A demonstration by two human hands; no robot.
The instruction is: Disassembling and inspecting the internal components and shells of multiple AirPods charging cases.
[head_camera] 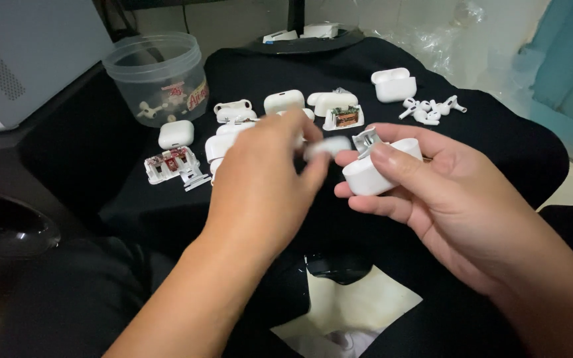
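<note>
Two hands work above the black cloth (499,126). I see the right hand (432,199) clamped around a white earbud case (366,178), its lid open. My left hand (260,179) pinches a small white part (329,147), blurred, just beside the case. Several white cases (284,101) lie behind.

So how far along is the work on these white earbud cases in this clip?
Done, by the look of it: several closed white cases sit on the black cloth. In hand: the right hand grips an open case, while the left hand pinches a small white piece beside it, blurred. Left: opened shells with bare circuit boards and a pile of loose earbuds.
</note>
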